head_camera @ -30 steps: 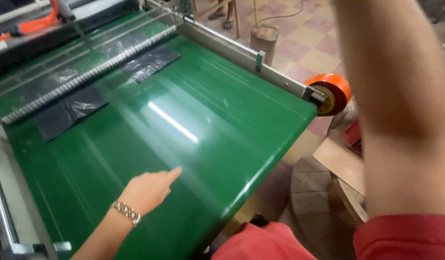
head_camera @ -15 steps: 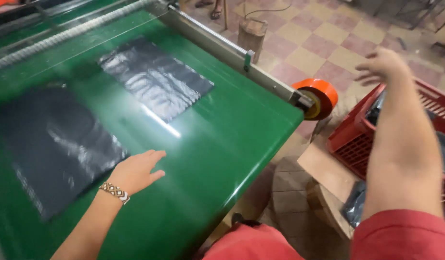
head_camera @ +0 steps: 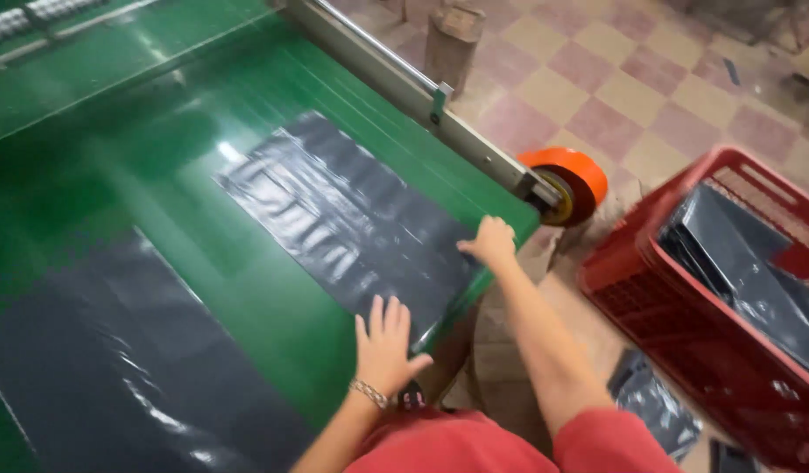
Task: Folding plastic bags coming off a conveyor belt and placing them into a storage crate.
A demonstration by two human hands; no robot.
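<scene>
A black plastic bag (head_camera: 334,219) lies flat on the green conveyor belt (head_camera: 203,105), its near end at the belt's edge. My left hand (head_camera: 385,337) rests flat on the bag's near left corner, fingers spread. My right hand (head_camera: 490,242) touches the bag's near right corner at the belt's end. A second, larger black bag (head_camera: 107,368) lies on the belt to the left, blurred.
A metal side rail (head_camera: 404,83) runs along the belt's right side and ends at an orange roller (head_camera: 575,180). A red plastic crate (head_camera: 685,307) holding black bags stands on the tiled floor at the right. More black bags (head_camera: 654,403) lie on the floor.
Both bags have travelled down the belt toward me. My right hand came down from the crate side onto the near bag's corner; my left hand shifted right onto that same bag.
</scene>
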